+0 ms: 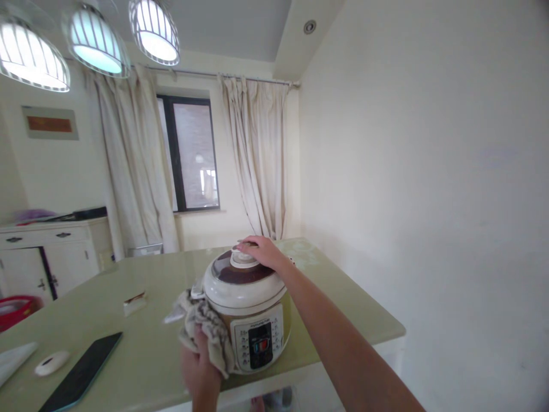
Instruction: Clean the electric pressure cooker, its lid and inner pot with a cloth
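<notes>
1. A round, white-and-brown electric cooker [246, 302] is being supported by a glossy, pale green tabletop [158, 343] in the lower middle of the frame, near the tabletop's front edge.
2. A bunched, grey-and-white patterned cloth [208, 329] is being grasped by the left hand [201, 363] and is being held against the cooker's left side.
3. The pale, rounded lid knob [243, 259] is being covered by the right hand [263, 250]; whether the fingers are being clenched around it cannot be told.
4. Wiping of the cooker's side seems to be under way. For a good result, a flatter fold of cloth is probably being called for, so that the curve is being met evenly instead of by loose bunches.
5. Steady, light downward pressure is likely being needed at the knob, since the smooth body could be pushed askew on the glossy surface. Caution is being advised around the buttons, where moisture could be let in.
6. The cooker is being seen upright, with its lid on. A dark brown, glossy ring is being framed by the white lid rim, and a black display is being shown on the white control panel [259, 341].
</notes>
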Available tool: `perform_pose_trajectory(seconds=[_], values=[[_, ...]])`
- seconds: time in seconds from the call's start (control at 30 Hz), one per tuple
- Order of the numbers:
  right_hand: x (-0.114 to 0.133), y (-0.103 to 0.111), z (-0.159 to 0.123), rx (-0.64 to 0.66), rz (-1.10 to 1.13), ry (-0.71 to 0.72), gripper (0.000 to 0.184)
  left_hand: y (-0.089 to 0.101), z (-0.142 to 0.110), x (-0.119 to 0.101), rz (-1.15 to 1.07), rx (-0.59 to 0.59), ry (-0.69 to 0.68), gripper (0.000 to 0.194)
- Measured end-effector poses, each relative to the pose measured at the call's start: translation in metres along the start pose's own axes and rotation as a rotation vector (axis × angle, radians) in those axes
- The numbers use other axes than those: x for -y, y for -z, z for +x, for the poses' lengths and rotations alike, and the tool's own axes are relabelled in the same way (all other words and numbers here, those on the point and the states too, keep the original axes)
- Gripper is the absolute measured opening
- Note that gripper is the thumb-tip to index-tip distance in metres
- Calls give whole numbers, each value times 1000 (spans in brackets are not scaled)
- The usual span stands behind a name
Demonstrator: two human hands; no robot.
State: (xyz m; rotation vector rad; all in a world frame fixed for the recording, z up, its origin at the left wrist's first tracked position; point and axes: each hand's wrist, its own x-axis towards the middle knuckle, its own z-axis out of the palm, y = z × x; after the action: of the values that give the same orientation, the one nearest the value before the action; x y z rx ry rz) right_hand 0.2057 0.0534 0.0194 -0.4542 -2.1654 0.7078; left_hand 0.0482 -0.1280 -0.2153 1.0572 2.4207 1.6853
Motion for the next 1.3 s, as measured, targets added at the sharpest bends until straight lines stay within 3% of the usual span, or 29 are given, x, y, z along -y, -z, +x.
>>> perform_pose_trajectory(seconds=[0.13, 0.27, 0.47, 0.57, 0.63, 0.77, 0.87, 1.1, 1.2, 1.3], values=[[0, 0, -1, 3, -12, 3, 38, -29, -60, -6, 69, -307, -343, 74], [-1, 0, -1, 3, -29, 5, 38, -26, -76, -38, 192, -398, -714, 91], [-1, 0, 0, 9, -30, 12, 42, 16, -39, -109, 271, -185, -1273, 62], [-5, -1, 1, 14, -22, 28, 45, 29, -21, -151, 293, -21, -1389, 50], [-9, -1, 3, 22, -25, 25, 46, 36, -11, -178, 309, 75, -1344, 42], [-18, -2, 9, 45, -6, 28, 47, 50, 16, -219, 272, 277, -1122, 28], [-19, -1, 13, 69, 7, 21, 45, 61, 41, -225, 214, 346, -918, 33], [-7, 3, 4, 28, 90, 100, 47, 69, 83, -222, 256, 345, -549, 48], [13, 7, -10, -226, 86, 40, 50, 66, 87, -233, 316, 373, -464, 53], [61, 10, -43, -548, 135, 99, 48, 64, 86, -239, 354, 375, -451, 55]])
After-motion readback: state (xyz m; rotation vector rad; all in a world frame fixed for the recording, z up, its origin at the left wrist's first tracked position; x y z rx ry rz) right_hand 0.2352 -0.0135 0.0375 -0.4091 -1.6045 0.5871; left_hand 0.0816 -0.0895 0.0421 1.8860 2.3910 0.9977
